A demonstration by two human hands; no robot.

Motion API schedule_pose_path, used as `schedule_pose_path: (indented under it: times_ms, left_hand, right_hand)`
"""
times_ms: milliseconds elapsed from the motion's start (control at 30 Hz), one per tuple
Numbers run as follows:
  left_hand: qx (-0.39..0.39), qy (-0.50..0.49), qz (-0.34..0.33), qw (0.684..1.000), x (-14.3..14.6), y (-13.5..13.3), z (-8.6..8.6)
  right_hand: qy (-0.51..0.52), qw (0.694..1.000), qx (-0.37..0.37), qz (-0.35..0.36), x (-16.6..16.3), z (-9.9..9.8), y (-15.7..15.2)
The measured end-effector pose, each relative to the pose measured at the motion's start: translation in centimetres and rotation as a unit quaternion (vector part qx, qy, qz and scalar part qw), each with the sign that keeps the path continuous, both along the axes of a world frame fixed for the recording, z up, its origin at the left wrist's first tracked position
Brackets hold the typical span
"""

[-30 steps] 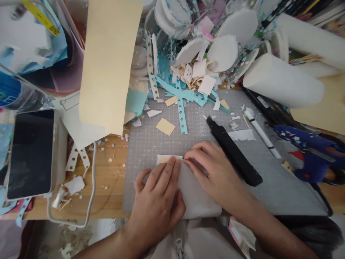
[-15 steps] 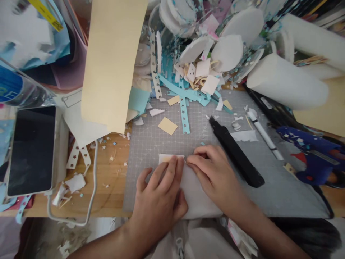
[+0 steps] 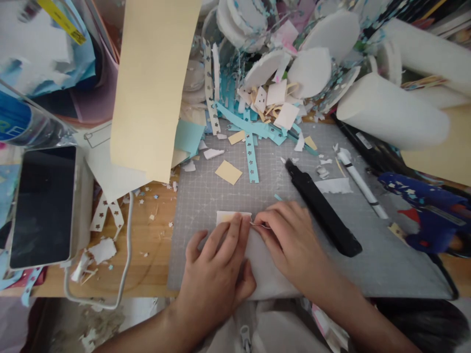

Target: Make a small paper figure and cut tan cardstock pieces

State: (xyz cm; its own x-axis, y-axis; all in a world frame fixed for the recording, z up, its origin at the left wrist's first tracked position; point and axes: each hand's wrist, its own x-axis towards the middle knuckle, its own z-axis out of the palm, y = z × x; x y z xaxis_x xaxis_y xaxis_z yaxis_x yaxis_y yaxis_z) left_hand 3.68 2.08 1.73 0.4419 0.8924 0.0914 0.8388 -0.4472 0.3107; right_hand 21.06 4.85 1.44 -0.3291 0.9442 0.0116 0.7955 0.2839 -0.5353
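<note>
On the grey cutting mat (image 3: 206, 196) lies a white sheet (image 3: 267, 274) whose top corner covers a small cream and white card (image 3: 226, 216). My left hand (image 3: 217, 264) rests flat on the sheet, fingers stretched out, fingertips pressing at the card's lower edge. My right hand (image 3: 290, 240) lies beside it, its fingers curled and pinched on the sheet's upper edge right next to my left fingertips. The two hands touch at the fingertips.
A black utility knife (image 3: 322, 211) lies just right of my right hand, then a white pen (image 3: 360, 184) and a blue glue gun (image 3: 423, 206). Paper scraps (image 3: 257, 113) and a foam roll (image 3: 390, 115) crowd the back. A large cream sheet (image 3: 154, 83) and a phone (image 3: 42, 206) are at left.
My right hand's fingers have curled in from lying flat into a pinch at the sheet's edge. My left hand has stayed pressed in place.
</note>
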Motion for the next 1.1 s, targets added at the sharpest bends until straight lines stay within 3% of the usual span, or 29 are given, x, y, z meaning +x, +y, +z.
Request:
schedule_pose_path:
  times_ms: [167, 433, 1100]
  left_hand:
    - [0.001, -0.002, 0.000, 1.000, 0.0, 0.0, -0.1]
    - [-0.017, -0.030, -0.027, 0.999, -0.8, 0.2, -0.1]
    - [0.025, 0.006, -0.004, 1.000, -0.1, 0.3, 0.2]
  right_hand:
    - [-0.003, 1.000, 0.026, 0.015, 0.2, 0.0, -0.2]
    - [0.080, 0.996, -0.031, -0.019, 0.6, -0.2, 0.1]
    - [0.033, 0.998, 0.010, -0.045, -0.5, -0.7, -0.3]
